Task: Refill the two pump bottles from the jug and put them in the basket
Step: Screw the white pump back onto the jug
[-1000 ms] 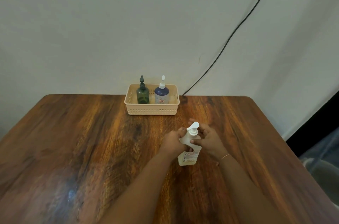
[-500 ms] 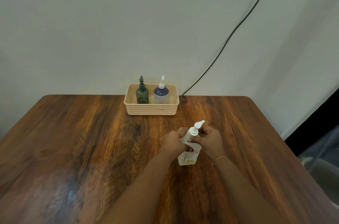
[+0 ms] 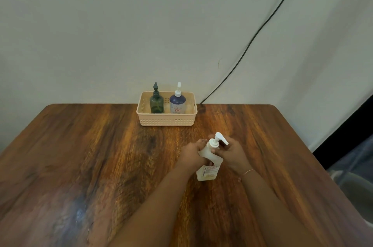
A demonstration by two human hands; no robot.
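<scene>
Translucent plastic pump bottle (image 3: 209, 163) — light, probably slick; left hand (image 3: 192, 154) wraps its body, right hand (image 3: 232, 152) pinches the white pump collar (image 3: 213, 143) — the place to twist.

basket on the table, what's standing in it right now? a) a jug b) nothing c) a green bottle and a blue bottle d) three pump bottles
c: the basket holds a green bottle and a blue bottle side by side, both upright.
</scene>
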